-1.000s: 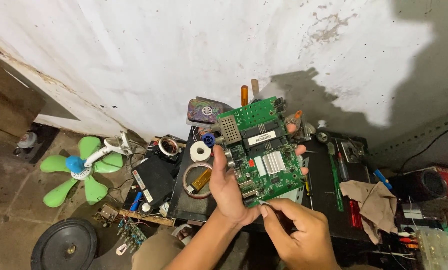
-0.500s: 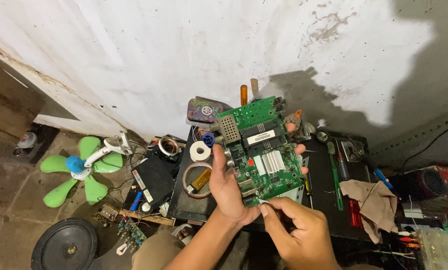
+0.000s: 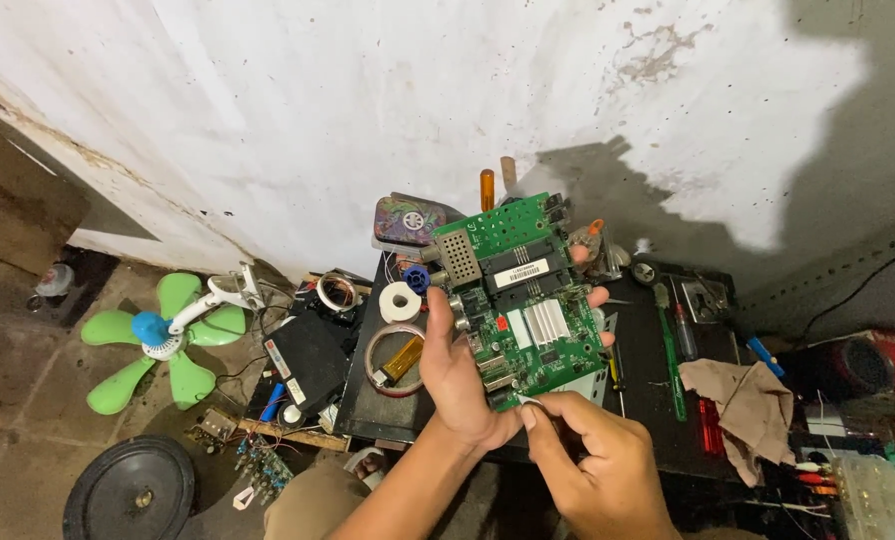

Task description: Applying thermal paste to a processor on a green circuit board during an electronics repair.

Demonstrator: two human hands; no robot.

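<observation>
- The right hand is pinching a tiny pale bit between thumb and first finger, right at the near edge of the green circuit board
- I cannot tell what the tiny bit is; it is too small to see well
- The left hand is gripping the board from its left side, with the thumb pressing on the front and the fingertips peeking out past the right edge
- The board is being held up in the air, tilted, above the middle of the black desk, not touching it
- The board is looking light and stiff, but easy to break; the little parts and the silver ribbed block on it are looking fragile, so the bare edges are the safest place to be holding it
- On the desk, a white roll and a ring of tape are lying near the left edge, just beside the left hand
- A brown rag and a green-handled tool are lying toward the right edge
- A small green fan and a round black disc are sitting on the floor, well apart from the desk on the left
</observation>
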